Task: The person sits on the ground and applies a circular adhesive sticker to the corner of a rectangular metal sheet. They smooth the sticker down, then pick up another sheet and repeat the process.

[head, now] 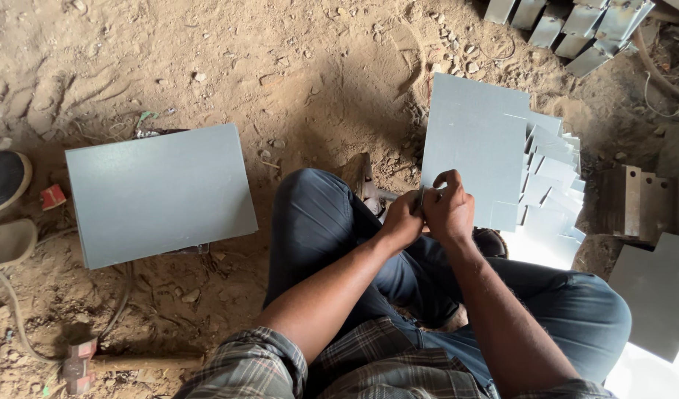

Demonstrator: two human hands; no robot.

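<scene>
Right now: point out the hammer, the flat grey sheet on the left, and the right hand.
hammer [79, 366], head view, on its head.
flat grey sheet [158, 193], head view, sheet centre.
right hand [449, 209], head view, back of hand.

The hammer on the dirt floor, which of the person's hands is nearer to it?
Left. The left hand is up by the grey sheet, on the side toward the hammer at lower left. The right hand grips the sheet's edge, slightly farther away.

A large grey sheet [160, 193] lies flat on the sandy ground [295, 66] at the left, with a hammer [80, 366] near the bottom edge below it. Bent metal pieces [576, 26] sit piled at the top right, and what looks like a sandal [8, 240] lies at the far left.
</scene>
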